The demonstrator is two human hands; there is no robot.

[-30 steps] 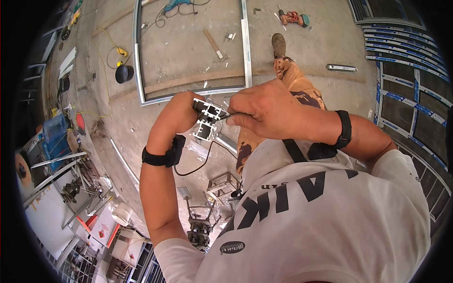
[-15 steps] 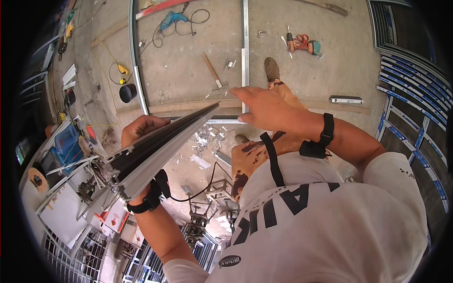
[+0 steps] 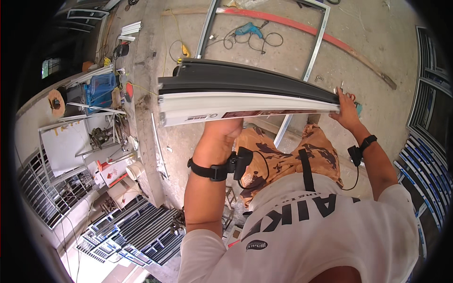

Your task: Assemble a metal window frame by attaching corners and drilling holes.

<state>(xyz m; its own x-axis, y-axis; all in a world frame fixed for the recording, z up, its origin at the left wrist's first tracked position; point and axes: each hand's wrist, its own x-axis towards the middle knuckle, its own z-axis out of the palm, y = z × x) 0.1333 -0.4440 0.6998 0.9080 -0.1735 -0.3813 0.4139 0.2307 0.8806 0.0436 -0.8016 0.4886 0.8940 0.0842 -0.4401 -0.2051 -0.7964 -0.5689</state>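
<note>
A long aluminium profile (image 3: 250, 89), dark grey along its far side and white along its near side, spans crosswise before me, raised above the floor. Under its near face, left of the middle, my left hand (image 3: 225, 128) supports it, with the fingers hidden behind the profile. At the right end my right hand (image 3: 347, 111) grips the tip, fingers on the far side and thumb on the near side. Beyond the profile, a metal frame (image 3: 315, 51) lies on the floor, partly covered from sight.
A blue corded power drill (image 3: 249, 30) lies inside the frame, near a red-painted beam (image 3: 283, 20). At the left stands a cluttered work area with a blue crate (image 3: 101, 89) and a white board (image 3: 65, 148). Blue-and-white wrapped frames (image 3: 427, 172) are stacked at the right.
The profile has swung from a slant on my left to lying crosswise before me. My right hand, spread and apart from it before, now grips its right end. My view has turned left.
</note>
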